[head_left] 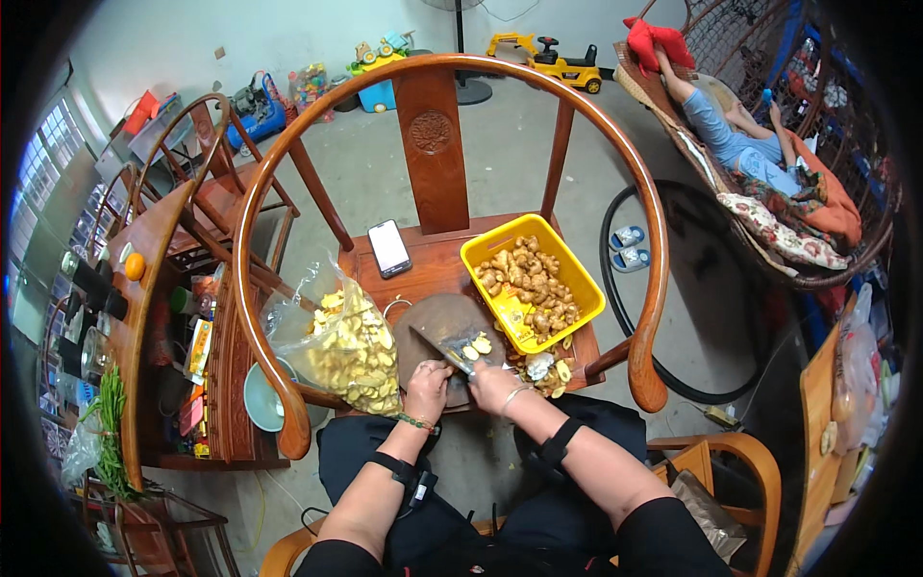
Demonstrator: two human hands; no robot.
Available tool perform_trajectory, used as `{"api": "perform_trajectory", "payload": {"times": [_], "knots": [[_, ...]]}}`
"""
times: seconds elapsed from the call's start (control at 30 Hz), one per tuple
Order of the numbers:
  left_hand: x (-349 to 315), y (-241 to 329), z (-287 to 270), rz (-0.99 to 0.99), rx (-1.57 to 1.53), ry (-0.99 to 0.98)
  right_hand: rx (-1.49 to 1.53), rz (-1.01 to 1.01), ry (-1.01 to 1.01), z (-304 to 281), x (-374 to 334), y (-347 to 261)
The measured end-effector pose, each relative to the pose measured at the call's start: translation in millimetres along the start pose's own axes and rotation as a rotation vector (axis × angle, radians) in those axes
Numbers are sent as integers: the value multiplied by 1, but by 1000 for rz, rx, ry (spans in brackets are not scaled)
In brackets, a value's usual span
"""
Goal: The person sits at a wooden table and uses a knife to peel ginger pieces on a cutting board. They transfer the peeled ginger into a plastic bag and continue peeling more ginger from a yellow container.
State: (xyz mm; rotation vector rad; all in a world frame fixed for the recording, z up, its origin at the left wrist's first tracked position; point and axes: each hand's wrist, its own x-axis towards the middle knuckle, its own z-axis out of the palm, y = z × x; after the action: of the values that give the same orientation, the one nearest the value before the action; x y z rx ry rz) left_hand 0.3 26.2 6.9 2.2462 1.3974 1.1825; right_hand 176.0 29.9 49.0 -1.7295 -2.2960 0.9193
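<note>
My right hand (495, 387) grips the handle of a knife (445, 352), whose blade points up and left over a round wooden chopping board (428, 315). Close to the blade, my left hand (427, 388) is closed at the board's near edge; what its fingers hold is hidden. Several pale ginger slices (477, 344) lie right of the blade. To the right, a yellow plastic basket (468, 252) contains whole ginger roots (532, 274). On the left, a clear plastic bag (361, 351) bulges with sliced ginger. Ginger scraps (555, 385) sit beside my right hand.
Everything rests on the seat of a wooden armchair (430, 144), whose curved rail surrounds the work. A phone (389, 248) lies behind the bag. A light blue bucket (261, 404) stands below left. At right are a black hose (615, 317), slippers (630, 248) and a person (750, 149) reclining.
</note>
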Motion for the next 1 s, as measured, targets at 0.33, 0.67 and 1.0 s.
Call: {"api": "perform_trajectory", "payload": {"times": [0.33,0.67,1.0], "knots": [[1,13,-5,-66,92,-42,-73,-96,24,-32,-54,-5],[0,2,3,-39,54,-45,-153,-11,-131,-50,-58,-15],[-2,-6,5,-28,-5,2,-139,93,-261,-61,-50,-42]]}}
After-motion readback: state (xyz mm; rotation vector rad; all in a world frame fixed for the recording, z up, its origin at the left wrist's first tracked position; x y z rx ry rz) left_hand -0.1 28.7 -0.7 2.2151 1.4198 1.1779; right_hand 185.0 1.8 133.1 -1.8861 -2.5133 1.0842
